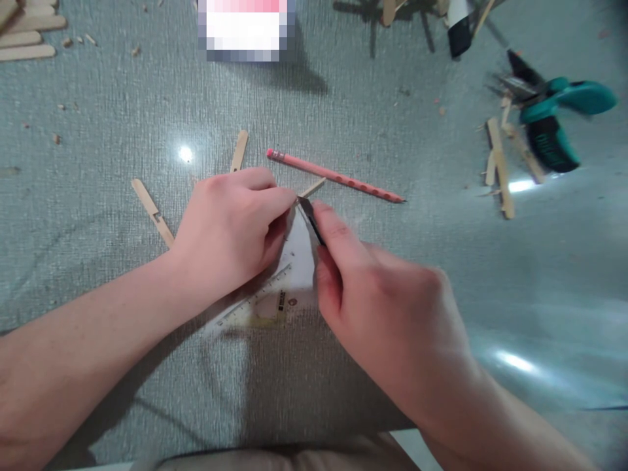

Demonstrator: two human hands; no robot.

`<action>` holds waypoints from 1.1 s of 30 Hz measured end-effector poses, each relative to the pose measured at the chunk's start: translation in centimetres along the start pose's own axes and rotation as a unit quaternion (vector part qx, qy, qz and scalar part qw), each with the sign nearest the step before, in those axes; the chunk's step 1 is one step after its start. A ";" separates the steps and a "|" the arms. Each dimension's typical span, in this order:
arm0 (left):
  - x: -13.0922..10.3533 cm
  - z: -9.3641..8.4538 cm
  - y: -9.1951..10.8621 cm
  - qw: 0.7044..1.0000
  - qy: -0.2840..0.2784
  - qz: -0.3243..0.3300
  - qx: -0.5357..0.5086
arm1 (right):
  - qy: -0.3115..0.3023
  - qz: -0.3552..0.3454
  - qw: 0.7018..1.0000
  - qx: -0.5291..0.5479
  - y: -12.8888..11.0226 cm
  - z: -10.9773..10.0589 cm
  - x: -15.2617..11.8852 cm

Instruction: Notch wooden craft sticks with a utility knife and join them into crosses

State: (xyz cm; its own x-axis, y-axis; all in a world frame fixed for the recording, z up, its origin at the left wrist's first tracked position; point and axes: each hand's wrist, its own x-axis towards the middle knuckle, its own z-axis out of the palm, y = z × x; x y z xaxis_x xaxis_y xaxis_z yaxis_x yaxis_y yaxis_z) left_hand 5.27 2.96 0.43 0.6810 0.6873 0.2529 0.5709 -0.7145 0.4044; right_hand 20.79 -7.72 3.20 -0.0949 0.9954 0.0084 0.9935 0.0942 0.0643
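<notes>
My left hand (235, 222) is closed, its fingers pressing a thin wooden craft stick (313, 188) down, with one end of the stick poking out past the fingertips. In my right hand (377, 281) is a craft knife (310, 217), its dark blade touching the stick close to my left thumb. Under the hands lie a piece of white paper (301, 261) and a clear set square (255, 302) with ruler marks. A notched craft stick (152, 212) lies left of my left hand, and another notched stick (239, 150) sticks out just beyond it.
A pink pencil (338, 176) lies just beyond the hands. At the right are teal-handled pliers (554, 108) and broken stick pieces (501, 167). Several craft sticks (29, 39) are piled at the far left. A blurred-out object (245, 29) stands at the back.
</notes>
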 end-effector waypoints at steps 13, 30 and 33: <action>-0.1 -0.1 0.0 1.000 -0.003 0.004 -0.005 | 0.000 -0.001 1.000 -0.001 0.0 0.0 0.0; -0.4 0.2 0.1 1.000 0.019 0.005 -0.019 | -0.011 -0.003 1.000 -0.008 -0.7 -0.5 0.6; -0.5 0.3 0.2 1.000 0.023 0.006 -0.020 | -0.005 -0.015 1.000 -0.011 -0.6 -0.5 0.9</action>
State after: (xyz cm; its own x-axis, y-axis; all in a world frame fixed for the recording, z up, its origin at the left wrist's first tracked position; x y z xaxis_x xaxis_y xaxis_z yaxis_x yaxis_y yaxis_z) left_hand 5.20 2.47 0.11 0.6657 0.6843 0.2976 0.5434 -0.7179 0.4351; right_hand 20.09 -6.85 3.69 -0.1231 0.9924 -0.0029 0.9886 0.1229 0.0869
